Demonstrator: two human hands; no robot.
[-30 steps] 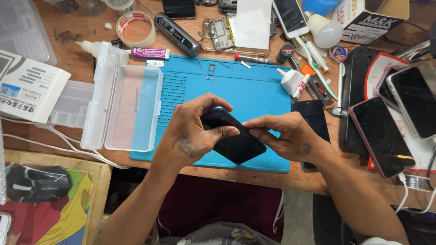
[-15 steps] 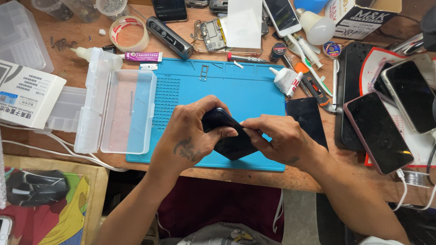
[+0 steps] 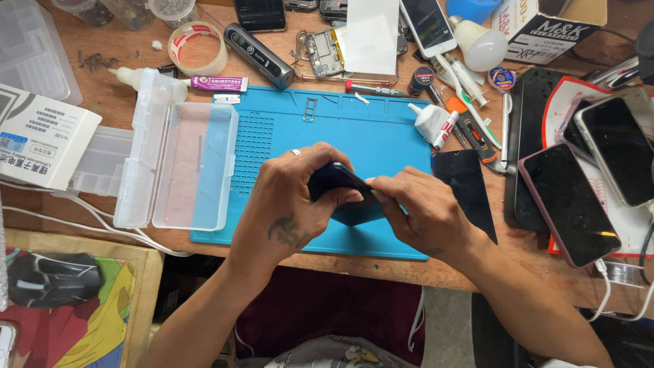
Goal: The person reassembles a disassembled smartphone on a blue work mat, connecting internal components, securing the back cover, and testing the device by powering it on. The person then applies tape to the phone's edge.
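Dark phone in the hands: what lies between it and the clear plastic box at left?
Head view: only the blue mat lies between the dark phone and clear plastic box, partly covered by the left hand.

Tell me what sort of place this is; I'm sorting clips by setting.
Most likely a phone repair bench. Both hands, left hand and right hand, grip a dark phone over a blue repair mat, with several phones and a bare circuit board lying around.

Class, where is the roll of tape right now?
In the head view, the roll of tape lies upper left on the wooden bench, above the clear plastic box.
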